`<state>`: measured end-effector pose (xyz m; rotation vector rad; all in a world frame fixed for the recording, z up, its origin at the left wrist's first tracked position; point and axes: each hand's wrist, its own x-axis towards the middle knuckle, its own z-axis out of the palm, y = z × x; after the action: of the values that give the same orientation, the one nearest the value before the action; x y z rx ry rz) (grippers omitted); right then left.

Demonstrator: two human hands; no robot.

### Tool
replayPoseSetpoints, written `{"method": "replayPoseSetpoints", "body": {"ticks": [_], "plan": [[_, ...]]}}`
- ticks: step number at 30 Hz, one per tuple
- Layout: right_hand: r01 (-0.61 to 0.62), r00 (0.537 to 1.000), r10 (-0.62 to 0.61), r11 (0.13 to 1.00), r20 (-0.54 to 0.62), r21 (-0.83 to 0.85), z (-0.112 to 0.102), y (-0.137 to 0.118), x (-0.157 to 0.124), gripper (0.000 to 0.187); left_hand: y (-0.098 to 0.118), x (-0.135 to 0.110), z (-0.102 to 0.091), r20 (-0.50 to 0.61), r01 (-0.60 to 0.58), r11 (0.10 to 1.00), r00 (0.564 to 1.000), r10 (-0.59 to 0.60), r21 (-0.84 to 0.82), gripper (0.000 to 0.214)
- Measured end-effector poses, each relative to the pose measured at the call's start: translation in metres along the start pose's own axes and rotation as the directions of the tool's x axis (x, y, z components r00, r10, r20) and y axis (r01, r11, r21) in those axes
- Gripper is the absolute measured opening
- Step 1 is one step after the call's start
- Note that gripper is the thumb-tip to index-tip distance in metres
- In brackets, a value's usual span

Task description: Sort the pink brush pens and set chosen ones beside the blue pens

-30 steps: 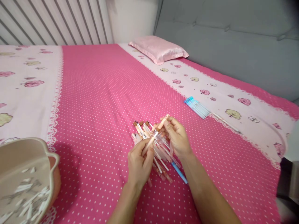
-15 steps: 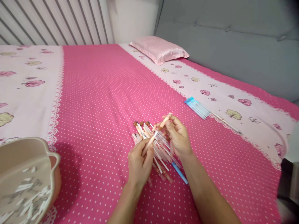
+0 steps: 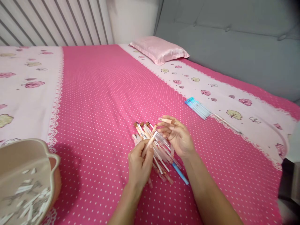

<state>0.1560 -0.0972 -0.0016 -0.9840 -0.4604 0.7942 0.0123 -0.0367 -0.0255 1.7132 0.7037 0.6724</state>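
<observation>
A loose heap of slim pens point(image 3: 154, 150) with tan and clear caps lies on the pink dotted bedspread point(image 3: 105, 93). Just above its near side, my left hand point(image 3: 140, 164) pinches one pen body point(image 3: 149, 142) that points up and away. My right hand point(image 3: 178, 136) hovers over the heap's right side, fingers curled, with a small peach pen cap point(image 3: 165, 120) held at the fingertips, clear of the pen. A single blue pen point(image 3: 180, 173) sticks out from under the heap beside my right wrist.
A bundle of blue pens point(image 3: 197, 107) lies further right on the bed's pale patterned strip. A beige basin point(image 3: 30, 156) with small white scraps sits at the near left. A pink pillow point(image 3: 159, 50) rests by the grey headboard point(image 3: 234, 40). A dark object point(image 3: 289, 184) stands at the right edge.
The right hand has pulled the peach cap off the pen held in the left hand and drawn it up and to the right. The left hand stayed in place.
</observation>
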Motion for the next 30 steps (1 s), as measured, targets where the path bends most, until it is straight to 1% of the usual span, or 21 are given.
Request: {"method": "replayPoseSetpoints", "body": {"ticks": [2, 5, 8, 12, 15, 17, 23, 30], "plan": [[0.016, 0.999, -0.016, 1.0, -0.036, -0.008, -0.0002, 0.0013, 0.0002, 0.029, 0.0003, -0.0004, -0.0003, 0.004, -0.004, 1.0, 1.0, 0.004, -0.003, 0.025], [0.026, 0.994, -0.029, 0.999, -0.103, -0.028, 0.0007, 0.0033, 0.0011, 0.023, 0.001, -0.0006, -0.0008, 0.006, -0.004, 1.0, 1.0, 0.004, 0.005, 0.025], [0.034, 0.991, -0.034, 0.999, -0.126, -0.005, 0.0007, 0.0048, 0.0029, 0.025, 0.0017, -0.0001, -0.0011, 0.004, -0.014, 1.0, 1.0, 0.014, 0.021, 0.026], [-0.012, 0.992, 0.017, 0.999, -0.122, 0.042, -0.0012, 0.0058, 0.005, 0.027, 0.0029, 0.0002, -0.0017, 0.012, -0.025, 0.999, 1.0, 0.025, 0.031, 0.026], [-0.074, 0.991, 0.077, 0.997, -0.111, 0.03, -0.0021, 0.0061, 0.0056, 0.028, 0.0042, 0.0001, -0.0021, 0.011, -0.038, 0.999, 0.999, 0.038, 0.036, 0.024], [-0.094, 0.991, 0.095, 0.995, -0.092, 0.018, -0.0022, 0.0064, 0.0055, 0.027, 0.0051, 0.0001, -0.002, 0.009, -0.052, 0.998, 0.999, 0.052, 0.042, 0.023], [-0.076, 0.997, 0.076, 0.997, -0.034, -0.007, -0.0018, 0.0082, 0.0043, 0.023, 0.0059, 0.0001, -0.0013, 0.015, -0.051, 0.998, 0.999, 0.05, 0.046, 0.023], [-0.068, 0.998, 0.068, 0.996, -0.003, -0.055, -0.0026, 0.0102, 0.0033, 0.021, 0.0045, -0.0002, -0.0014, 0.013, -0.052, 0.998, 0.999, 0.052, 0.044, 0.023]]}}
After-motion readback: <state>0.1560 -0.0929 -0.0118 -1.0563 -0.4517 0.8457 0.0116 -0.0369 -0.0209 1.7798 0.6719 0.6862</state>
